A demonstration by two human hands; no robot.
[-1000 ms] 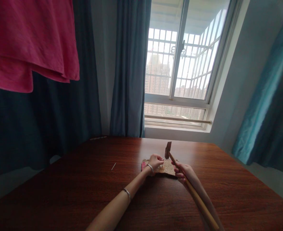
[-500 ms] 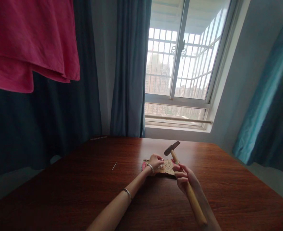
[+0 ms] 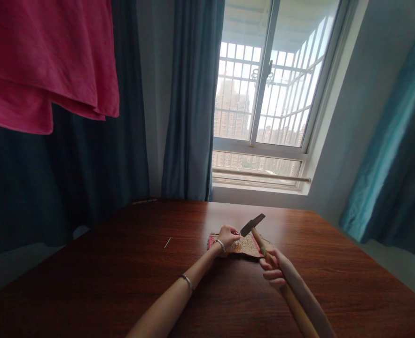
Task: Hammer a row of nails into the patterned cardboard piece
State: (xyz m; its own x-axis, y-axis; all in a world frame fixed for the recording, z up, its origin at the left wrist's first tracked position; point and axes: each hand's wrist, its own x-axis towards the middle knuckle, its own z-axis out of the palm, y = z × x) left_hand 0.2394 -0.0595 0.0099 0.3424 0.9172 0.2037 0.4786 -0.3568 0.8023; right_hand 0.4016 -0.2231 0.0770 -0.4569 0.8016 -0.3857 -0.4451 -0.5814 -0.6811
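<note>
My right hand (image 3: 276, 268) is wrapped round the wooden handle of a hammer (image 3: 260, 239). The hammer's dark metal head is close to the fingertips of my left hand (image 3: 229, 234); whether they touch, I cannot tell. My left hand is closed in a pinch over a small flat board (image 3: 250, 245) with a speckled, dotted tan face and pink at its ends. What the pinch holds is too small to make out. Some thin, pale bits stand below the fingers. The board lies on the brown wooden table (image 3: 122, 281), its left part covered by my left hand.
A thin, pale metallic stick (image 3: 167, 242) lies on the table left of the board. Blue curtains (image 3: 193, 117) hang behind the table, and a barred window (image 3: 263, 94) is beyond. Pink cloth (image 3: 52, 61) hangs at the upper left.
My right hand has moved down and slightly right, and the hammer's head has dropped closer to my left fingertips. My left hand has stayed in place.
</note>
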